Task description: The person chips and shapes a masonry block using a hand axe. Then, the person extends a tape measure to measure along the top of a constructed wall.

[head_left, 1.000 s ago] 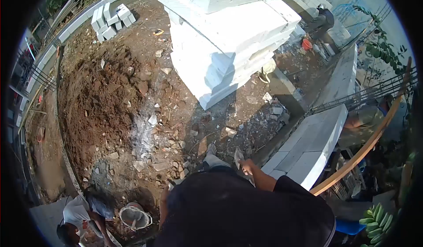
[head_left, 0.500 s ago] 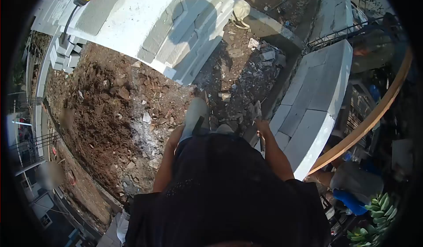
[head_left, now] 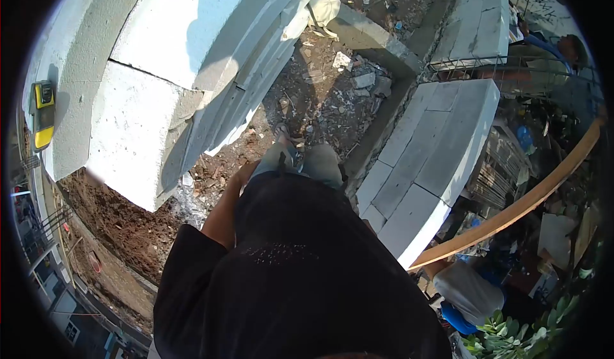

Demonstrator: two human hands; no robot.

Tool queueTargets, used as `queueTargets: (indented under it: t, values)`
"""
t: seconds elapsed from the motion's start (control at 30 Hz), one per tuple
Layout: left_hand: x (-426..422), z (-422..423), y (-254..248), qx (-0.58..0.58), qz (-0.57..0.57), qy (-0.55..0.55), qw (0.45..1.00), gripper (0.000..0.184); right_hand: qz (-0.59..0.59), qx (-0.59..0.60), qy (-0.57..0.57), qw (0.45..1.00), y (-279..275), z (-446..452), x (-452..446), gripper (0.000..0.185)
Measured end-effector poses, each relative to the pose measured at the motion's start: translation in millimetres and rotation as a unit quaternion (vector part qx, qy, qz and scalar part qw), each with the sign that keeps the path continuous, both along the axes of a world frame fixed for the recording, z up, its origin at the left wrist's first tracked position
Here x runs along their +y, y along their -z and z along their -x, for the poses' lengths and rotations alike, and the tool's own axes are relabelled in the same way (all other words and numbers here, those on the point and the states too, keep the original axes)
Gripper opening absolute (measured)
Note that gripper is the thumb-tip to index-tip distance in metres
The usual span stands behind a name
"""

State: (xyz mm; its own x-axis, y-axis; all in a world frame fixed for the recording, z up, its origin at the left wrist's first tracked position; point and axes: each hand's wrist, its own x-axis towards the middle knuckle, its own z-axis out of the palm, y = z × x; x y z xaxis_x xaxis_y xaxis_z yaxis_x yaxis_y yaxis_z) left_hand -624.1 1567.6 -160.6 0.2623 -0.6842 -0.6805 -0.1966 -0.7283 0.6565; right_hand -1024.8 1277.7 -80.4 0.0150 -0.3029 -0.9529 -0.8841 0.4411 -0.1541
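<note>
My left hand (head_left: 245, 172) hangs low beside my thigh, near the stack of white blocks (head_left: 131, 122); its fingers are too small and partly hidden to read. My right hand is out of sight behind my dark shirt. A yellow and black tape measure (head_left: 43, 116) rests on the stack at the far left. To my right runs a low wall of pale blocks (head_left: 422, 148).
A curved wooden plank (head_left: 511, 228) crosses the right side. Beyond the low wall are one person in grey (head_left: 470, 288) and another (head_left: 543, 64) near steel bars. Rubble (head_left: 368, 80) and a white sack (head_left: 324, 7) lie ahead, brown soil (head_left: 118, 221) at left.
The block stack and tape measure now appear closer and further left. My right hand, earlier holding a trowel-like tool, has gone out of sight. My left hand stays low at my side.
</note>
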Motion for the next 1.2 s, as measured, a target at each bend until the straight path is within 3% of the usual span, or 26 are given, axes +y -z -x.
queueTargets:
  t: [0.1, 0.17, 0.2, 0.23, 0.3, 0.37, 0.4, 0.43, 0.47, 0.5, 0.53, 0.63, 0.73, 0.87, 0.93, 1.03, 1.13, 1.2]
  values:
    - [-17.0, -24.7, 24.4, -0.005, 0.085, 0.102, 0.991, 0.040, 0.018, -0.049, 0.001, 0.999, -6.6, -25.8, -34.9, 0.042]
    - [-38.1, -37.8, 25.0, -0.028, 0.082, 0.100, 0.991, 0.037, 0.035, -0.040, 0.079, 0.995, -9.2, -48.7, -61.9, 0.043]
    - [-50.4, -39.5, 25.2, -0.054, 0.083, 0.092, 0.991, 0.034, 0.050, 0.000, 0.173, 0.984, -10.5, -61.8, -77.7, 0.042]
    - [-67.2, -41.3, 17.3, -0.053, 0.082, 0.087, 0.991, 0.034, 0.049, 0.000, 0.168, 0.985, -10.8, -66.4, -94.1, 0.042]
    - [-104.3, -45.4, -8.7, 0.059, -0.002, -0.074, 0.995, 0.036, 0.006, -0.039, 0.206, 0.978, 0.4, -87.8, -142.1, 0.039]
    - [-121.2, -39.1, 15.3, -0.044, 0.040, -0.068, 0.996, 0.034, 0.017, -0.033, 0.124, 0.992, -2.4, -124.5, -189.8, 0.041]
    - [-143.9, -44.1, -37.4, 0.006, 0.059, -0.125, 0.990, 0.037, -0.041, -0.073, 0.131, 0.988, 41.7, -106.9, -219.9, 0.041]
    - [-141.1, -28.9, 14.8, -0.163, 0.136, -0.077, 0.974, 0.035, 0.010, -0.019, -0.121, 0.992, 97.6, -96.1, -271.5, 0.043]
    - [-150.4, -25.0, 18.2, -0.183, 0.109, -0.062, 0.975, 0.032, 0.019, -0.008, -0.203, 0.979, 101.5, -124.6, -312.2, 0.043]
    - [-160.1, -5.6, 50.9, -0.169, 0.051, -0.203, 0.963, 0.029, 0.005, -0.015, -0.204, 0.979, 88.0, -164.0, -340.4, 0.043]
    - [-173.8, -11.8, -7.0, -0.169, 0.030, -0.172, 0.970, 0.034, -0.003, -0.026, -0.211, 0.977, 81.8, -204.3, -367.0, 0.043]
    - [-203.0, 8.1, -69.0, -0.026, -0.098, -0.449, 0.888, 0.063, -0.003, -0.066, -0.311, 0.948, 71.2, -335.1, -407.8, 0.043]
    - [-218.1, 50.6, -44.6, -0.021, -0.053, -0.561, 0.826, 0.064, -0.003, -0.103, -0.421, 0.901, 60.3, -438.3, -407.9, 0.043]
    - [-229.8, 93.4, -73.3, 0.029, -0.042, -0.664, 0.746, 0.067, -0.007, -0.136, -0.490, 0.861, 44.7, -497.6, -387.5, 0.043]
    - [-243.7, 114.6, -88.0, 0.040, -0.052, -0.733, 0.677, 0.073, -0.011, -0.146, -0.512, 0.847, 40.8, -512.2, -376.5, 0.044]
    - [-251.8, 123.5, -45.4, 0.081, -0.029, -0.768, 0.635, 0.084, -0.015, -0.148, -0.528, 0.836, 35.4, -518.3, -371.9, 0.044]
    - [-256.4, 118.5, -22.3, 0.081, -0.052, -0.739, 0.667, 0.086, -0.018, -0.147, -0.527, 0.837, 34.3, -516.4, -376.5, 0.044]
    - [-260.5, 111.9, -32.3, 0.076, -0.079, -0.728, 0.677, 0.085, -0.018, -0.147, -0.521, 0.841, 32.7, -512.7, -386.4, 0.044]
